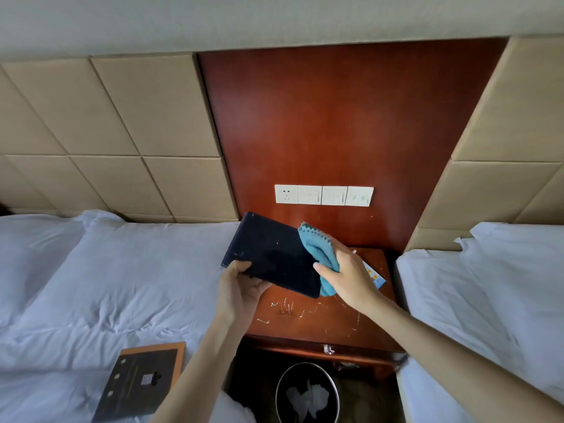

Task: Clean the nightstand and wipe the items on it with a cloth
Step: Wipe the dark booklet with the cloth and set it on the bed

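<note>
My left hand (241, 288) grips the flat dark-blue rectangular folder (271, 257) by its near-left corner, above the scratched red wooden nightstand (320, 319). Its long axis runs far-left to near-right. My right hand (351, 276) pinches the bunched light-blue cloth (319, 250) against its right end.

One nightstand (320, 319) is in view. Above it are two hands, a left hand (241, 285) and a right hand (348, 276), along with one blue cloth (320, 248) and one dark flat folder (271, 254). On its top lies one printed leaflet (374, 274) (mostly hidden behind the right hand). On the wall behind the nightstand are four white plates: one socket (286, 194) and three switch plates (334, 195). Two beds flank it, a left bed (106, 285) and a right bed (476, 285). One brown booklet (143, 380) lies to the left of the nightstand, and one bin (288, 380) sits below it.
</note>
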`<act>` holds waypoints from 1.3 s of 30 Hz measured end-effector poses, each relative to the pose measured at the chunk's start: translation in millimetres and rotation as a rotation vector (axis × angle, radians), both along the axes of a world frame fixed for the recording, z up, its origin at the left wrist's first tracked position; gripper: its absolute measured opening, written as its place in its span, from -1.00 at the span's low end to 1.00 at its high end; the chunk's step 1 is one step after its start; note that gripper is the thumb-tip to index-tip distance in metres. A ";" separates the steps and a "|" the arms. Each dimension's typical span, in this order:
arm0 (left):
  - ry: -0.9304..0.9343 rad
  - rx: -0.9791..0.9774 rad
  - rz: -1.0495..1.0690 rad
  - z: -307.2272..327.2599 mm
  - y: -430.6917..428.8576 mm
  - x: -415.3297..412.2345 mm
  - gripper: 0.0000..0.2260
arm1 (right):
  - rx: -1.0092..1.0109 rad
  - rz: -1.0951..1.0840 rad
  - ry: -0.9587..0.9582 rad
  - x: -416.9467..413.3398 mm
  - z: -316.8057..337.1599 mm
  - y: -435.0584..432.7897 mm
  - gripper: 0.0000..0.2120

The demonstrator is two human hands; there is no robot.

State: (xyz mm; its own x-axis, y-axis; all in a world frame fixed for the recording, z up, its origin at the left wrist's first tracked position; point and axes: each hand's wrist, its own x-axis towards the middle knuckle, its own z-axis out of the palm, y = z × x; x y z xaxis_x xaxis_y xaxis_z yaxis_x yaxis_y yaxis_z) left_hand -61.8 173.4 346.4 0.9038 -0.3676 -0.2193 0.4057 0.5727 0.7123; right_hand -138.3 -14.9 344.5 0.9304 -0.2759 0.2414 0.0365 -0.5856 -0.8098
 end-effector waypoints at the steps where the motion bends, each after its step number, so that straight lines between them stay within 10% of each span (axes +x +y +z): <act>1: -0.020 0.013 -0.016 -0.4 -0.6 -0.6 -0.76 | -0.030 -0.010 0.007 4.0 3.3 2.4 -0.52; 12: -0.074 0.092 -0.097 5.5 -0.4 7.7 -0.69 | -0.636 0.409 0.042 6.9 7.2 27.8 -0.41; 18: -0.105 0.078 -0.107 1.9 6.4 6.1 -0.67 | -0.186 0.095 0.213 20.4 17.1 2.7 -0.47; 28: -0.046 0.041 -0.071 13.7 -2.5 15.7 -0.77 | -0.575 0.415 0.043 6.0 15.8 37.0 -0.45; 36: -0.076 0.078 0.026 12.0 6.1 19.6 -0.77 | 0.068 0.001 0.099 10.7 10.9 3.7 -0.47; 39: -0.053 0.031 0.071 11.7 5.3 20.5 -0.79 | 0.012 -0.045 0.046 11.7 11.5 17.9 -0.45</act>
